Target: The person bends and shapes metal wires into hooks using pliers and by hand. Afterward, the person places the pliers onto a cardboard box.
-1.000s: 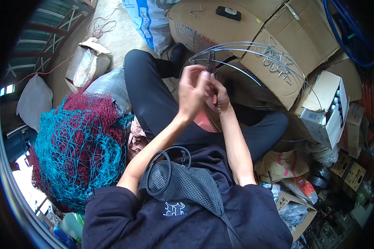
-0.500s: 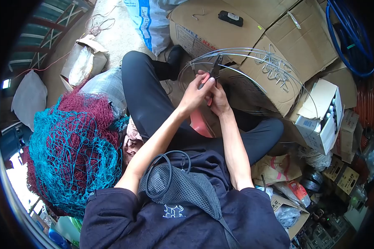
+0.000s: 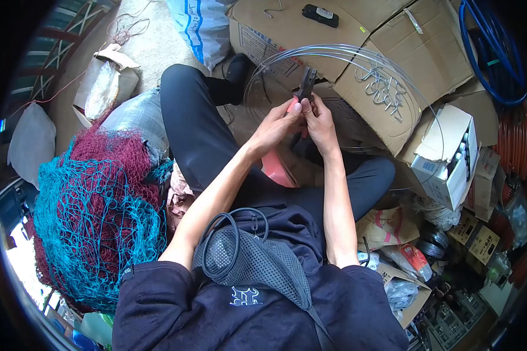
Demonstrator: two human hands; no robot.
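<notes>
My L hand (image 3: 271, 127) grips the pliers (image 3: 304, 92), nose approx. 12–1 o'clock twd wire coil (image 3: 334, 46); R hand (image 3: 322, 130) sits nearer nose, can't tell if gripping.

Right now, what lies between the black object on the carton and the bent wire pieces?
Looping wire strands cross over cardboard there, in the head view.

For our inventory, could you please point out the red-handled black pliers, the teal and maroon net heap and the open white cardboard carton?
Red-handled black pliers (image 3: 304, 92): head view, near the pivot.
Teal and maroon net heap (image 3: 105, 216): head view, its middle.
Open white carton (image 3: 432, 178): head view, side panel.
</notes>
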